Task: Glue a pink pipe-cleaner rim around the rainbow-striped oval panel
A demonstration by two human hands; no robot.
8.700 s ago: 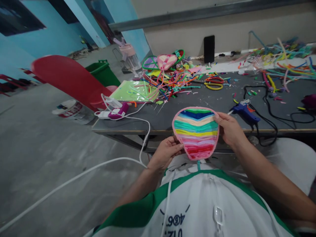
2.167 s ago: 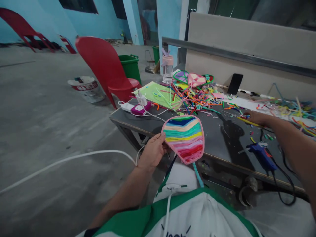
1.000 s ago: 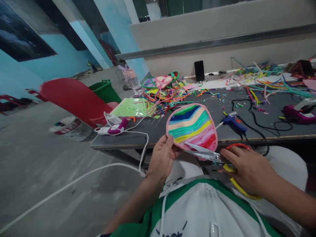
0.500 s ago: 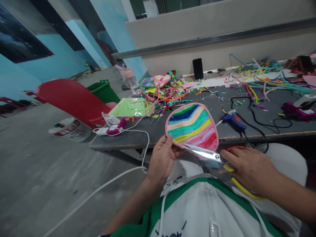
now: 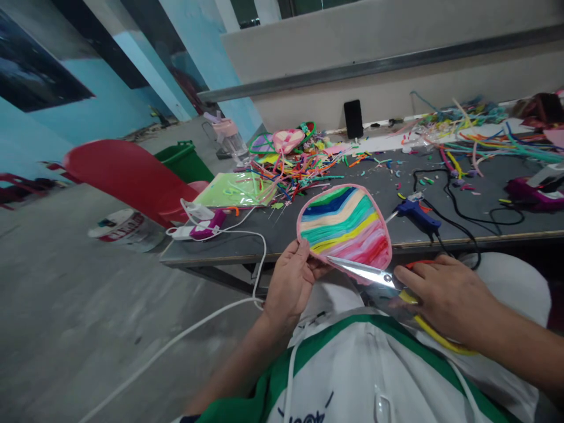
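Observation:
A rounded panel of striped pipe cleaners (image 5: 343, 220) with a pink border is held up at the table's front edge. My left hand (image 5: 291, 276) pinches its lower left border between thumb and fingers. Scissors (image 5: 368, 272) with red and yellow handles are in my right hand (image 5: 449, 299), fingers wrapped round the handles. Their blades lie along the panel's lower edge, tips close to my left fingers. Whether they are cutting anything I cannot tell. A blue glue gun (image 5: 418, 216) lies just right of the panel, its nozzle pointing towards it.
Pipe cleaner offcuts (image 5: 293, 170) are heaped at the back, beside a green packet (image 5: 235, 191) and a bottle (image 5: 229, 138). A phone (image 5: 353, 119) leans on the wall. Cords, a purple power strip (image 5: 209, 226) and a red chair (image 5: 127, 176) are at left.
Almost nothing differs. The panel, scissors and both hands appear a few pixels further right, with the same grips.

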